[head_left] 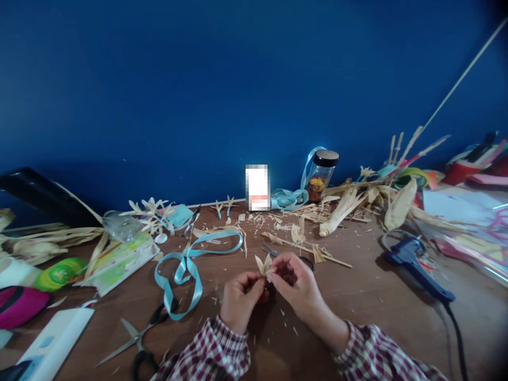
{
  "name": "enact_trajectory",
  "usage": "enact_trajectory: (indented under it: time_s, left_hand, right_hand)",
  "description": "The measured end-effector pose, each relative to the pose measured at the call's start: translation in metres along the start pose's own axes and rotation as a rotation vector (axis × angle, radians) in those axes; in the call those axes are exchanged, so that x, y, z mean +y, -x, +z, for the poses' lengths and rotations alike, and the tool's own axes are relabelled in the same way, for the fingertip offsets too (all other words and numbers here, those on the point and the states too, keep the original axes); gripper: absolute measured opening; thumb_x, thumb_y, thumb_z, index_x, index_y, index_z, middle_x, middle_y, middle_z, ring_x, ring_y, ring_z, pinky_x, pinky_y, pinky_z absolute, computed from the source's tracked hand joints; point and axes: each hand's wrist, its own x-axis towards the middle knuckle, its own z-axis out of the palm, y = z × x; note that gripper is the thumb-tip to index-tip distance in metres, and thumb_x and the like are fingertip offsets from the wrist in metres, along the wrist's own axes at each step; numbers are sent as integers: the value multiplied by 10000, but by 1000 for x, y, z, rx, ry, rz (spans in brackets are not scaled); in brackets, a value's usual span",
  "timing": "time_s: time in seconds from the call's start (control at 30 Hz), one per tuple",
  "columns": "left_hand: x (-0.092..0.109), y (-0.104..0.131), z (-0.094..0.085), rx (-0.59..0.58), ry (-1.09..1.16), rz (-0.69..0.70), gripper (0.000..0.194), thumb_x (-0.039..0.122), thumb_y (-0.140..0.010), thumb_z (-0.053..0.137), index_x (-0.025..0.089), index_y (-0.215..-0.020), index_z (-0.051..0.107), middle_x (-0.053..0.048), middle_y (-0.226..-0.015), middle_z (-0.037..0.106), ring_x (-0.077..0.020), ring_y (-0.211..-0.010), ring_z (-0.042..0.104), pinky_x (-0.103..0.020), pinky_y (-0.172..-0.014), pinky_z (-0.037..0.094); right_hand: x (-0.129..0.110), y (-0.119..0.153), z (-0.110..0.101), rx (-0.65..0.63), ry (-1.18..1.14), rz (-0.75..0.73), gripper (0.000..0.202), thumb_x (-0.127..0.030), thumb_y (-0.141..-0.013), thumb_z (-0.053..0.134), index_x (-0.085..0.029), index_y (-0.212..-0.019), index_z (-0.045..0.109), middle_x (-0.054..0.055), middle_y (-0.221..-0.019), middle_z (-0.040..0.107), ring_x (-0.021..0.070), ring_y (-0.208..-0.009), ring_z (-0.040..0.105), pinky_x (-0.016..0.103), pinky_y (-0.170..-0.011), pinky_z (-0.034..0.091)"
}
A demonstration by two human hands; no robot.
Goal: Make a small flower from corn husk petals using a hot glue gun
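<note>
Fingertips (265, 279) of both our hands meet around a small pale husk flower (264, 264), pinching its base so that the pointed petals stand up between them. Our left hand (240, 300) is curled closed on the underside of the piece, and our right hand (292, 283) closes on it from the other side, thumb and forefinger pressed to the same spot; both wrists come out of checked red and white sleeves (210, 354) at the bottom edge. We hold the flower just above the brown table (357, 296), near its middle and close to our body. Just beyond our right hand lie small scissors (273, 251) and a thin stick (317, 253) among husk scraps. To the left of our hands a light blue ribbon (189, 264) loops across the wood, with larger scissors (138, 338) lying below it. Farther left, finished husk flowers (151, 209) rest by the blue wall (238, 79). Against that wall stands a glass jar (320, 174) with a black lid, beside a heap of dry corn husks (349, 203). Well to the right lies a blue glue gun (415, 264) with its cord trailing off toward us.
</note>
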Motion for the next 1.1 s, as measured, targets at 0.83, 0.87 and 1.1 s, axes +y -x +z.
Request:
enact_trajectory:
  time_s: [0.83, 0.87, 1.1]
  left_hand:
    - [11, 5, 7, 76, 71, -54, 356, 356, -535, 784, 103, -733, 632, -26, -585, 668, -104, -442, 595, -207, -445, 513]
    - [12, 6, 8, 82, 69, -49, 359, 360, -536, 782, 103, -737, 630, -28, -582, 669, -102, -437, 592, -204, -440, 511]
    - [12, 7, 9, 94, 60, -39, 344, 362, -534, 780, 114, -715, 625, -20, -571, 667, -100, -426, 581, -201, -420, 507]
  right_hand:
    - [-1, 0, -2, 4, 33, 11, 82, -258, -816, 551, -179, -800, 566, -8, -700, 563, 119, -631, 524, 213, -578, 426]
    - [-1, -1, -2, 6, 23, 16, 84, -261, -816, 551, -179, -813, 564, -6, -711, 567, 121, -641, 530, 216, -588, 431]
    - [0, -1, -1, -4, -37, 74, 155, -257, -820, 551, -187, -955, 517, 15, -785, 604, 138, -701, 572, 242, -645, 464]
